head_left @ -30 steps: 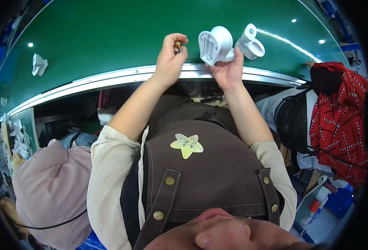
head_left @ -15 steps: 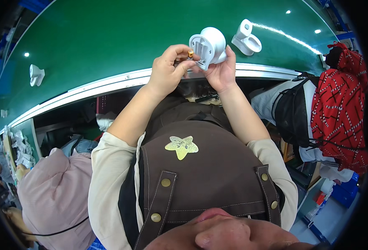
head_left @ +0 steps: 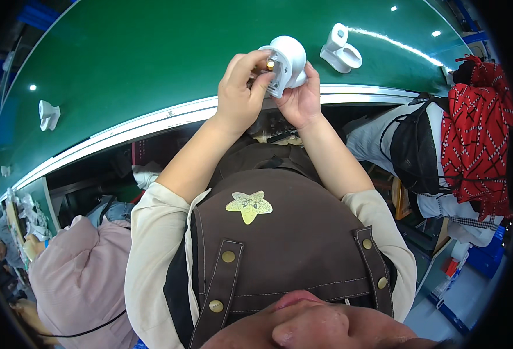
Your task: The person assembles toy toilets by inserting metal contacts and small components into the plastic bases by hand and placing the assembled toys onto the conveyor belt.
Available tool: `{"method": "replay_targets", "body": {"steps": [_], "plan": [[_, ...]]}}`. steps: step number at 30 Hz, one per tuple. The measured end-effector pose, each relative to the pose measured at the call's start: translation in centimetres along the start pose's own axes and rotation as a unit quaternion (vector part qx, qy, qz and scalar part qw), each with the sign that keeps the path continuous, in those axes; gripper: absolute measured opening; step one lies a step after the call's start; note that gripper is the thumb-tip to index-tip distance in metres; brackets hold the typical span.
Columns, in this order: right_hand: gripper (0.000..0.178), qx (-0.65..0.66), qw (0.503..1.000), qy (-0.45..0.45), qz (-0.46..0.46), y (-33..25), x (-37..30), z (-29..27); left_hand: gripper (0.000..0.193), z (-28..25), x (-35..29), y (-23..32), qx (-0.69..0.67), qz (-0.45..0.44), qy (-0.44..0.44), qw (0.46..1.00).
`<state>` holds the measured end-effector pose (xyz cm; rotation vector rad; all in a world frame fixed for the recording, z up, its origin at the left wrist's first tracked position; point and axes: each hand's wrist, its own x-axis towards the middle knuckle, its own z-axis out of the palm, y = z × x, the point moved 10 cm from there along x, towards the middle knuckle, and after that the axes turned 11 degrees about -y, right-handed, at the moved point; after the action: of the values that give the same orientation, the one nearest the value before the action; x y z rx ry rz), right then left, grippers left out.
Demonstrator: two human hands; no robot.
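Observation:
My right hand grips a white toy toilet from its right side, just above the table's near edge. The toy is tipped so that its flat underside, with a recessed compartment, faces left. Between the thumb and fingers of my left hand is a small battery with a copper-coloured end. The battery is at the opening of that compartment. My left fingers cover part of the opening, so how far in the battery sits cannot be seen.
A second white toy toilet stands on the green table to the right, and another toy toilet at the far left. A metal strip edges the table. People sit close by on both sides, one in a pink top.
My left hand has brought the battery right and up against the toy's underside. The toy has shifted slightly left and turned a little in my right hand.

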<state>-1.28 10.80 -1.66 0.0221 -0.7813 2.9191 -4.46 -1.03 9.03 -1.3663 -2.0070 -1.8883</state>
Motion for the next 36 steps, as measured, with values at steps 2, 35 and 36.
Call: {"method": "replay_targets", "body": {"steps": [2, 35, 36], "plan": [[0.057, 0.050, 0.998, -0.025, -0.002, 0.3, -0.1, 0.0, 0.027, 0.2, 0.0, 0.3, 0.022, 0.036, -0.001, 0.999], [0.055, 0.280, 0.957, 0.081, 0.018, -4.5, -4.3, -1.8, 0.023, 9.4, 5.3, 3.8, 0.271, 0.092, -0.154, 0.946], [0.054, 0.274, 0.956, 0.107, 0.007, -4.7, -4.5, -2.1, 0.022, 9.6, 5.5, 4.0, 0.277, 0.091, -0.149, 0.945]]}}
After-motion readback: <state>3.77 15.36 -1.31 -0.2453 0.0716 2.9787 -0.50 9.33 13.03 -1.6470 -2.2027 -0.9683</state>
